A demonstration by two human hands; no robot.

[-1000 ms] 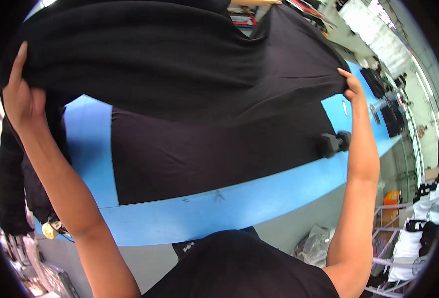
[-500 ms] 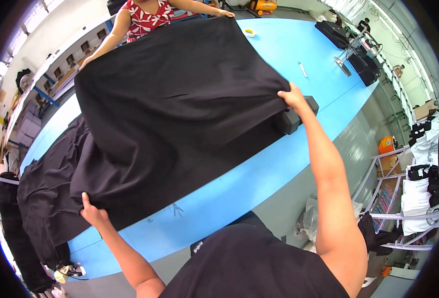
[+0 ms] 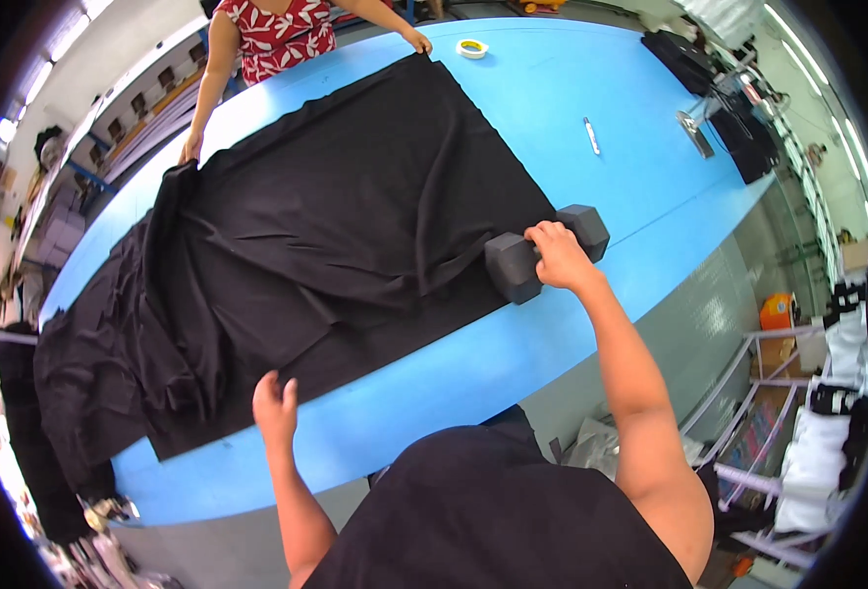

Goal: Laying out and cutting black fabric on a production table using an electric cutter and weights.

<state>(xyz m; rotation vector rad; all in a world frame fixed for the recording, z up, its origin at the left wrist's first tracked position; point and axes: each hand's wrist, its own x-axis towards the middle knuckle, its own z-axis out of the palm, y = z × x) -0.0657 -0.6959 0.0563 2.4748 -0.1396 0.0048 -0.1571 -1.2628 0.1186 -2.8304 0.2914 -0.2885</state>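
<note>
A wrinkled black fabric (image 3: 326, 196) lies across the blue table (image 3: 434, 378), bunched at the left. My right hand (image 3: 560, 253) grips the handle of a dark hexagonal dumbbell (image 3: 513, 270) at the fabric's right edge. My left hand (image 3: 275, 404) is raised at the fabric's front edge with fingers loosely curled apart, holding nothing. Across the table a co-worker in a red patterned top (image 3: 277, 39) has both hands at the far edge of the fabric.
A roll of tape (image 3: 472, 48), a white pen (image 3: 591, 136) and a metal device with black bundles (image 3: 694, 133) are on the table. At right are racks with white cloth (image 3: 809, 466) and an orange object (image 3: 776, 310). Dark cloth hangs off the left end.
The fabric, earlier lifted between hands, has settled onto the table. My left hand has let go and moved right. My right hand has left the fabric for the dumbbell.
</note>
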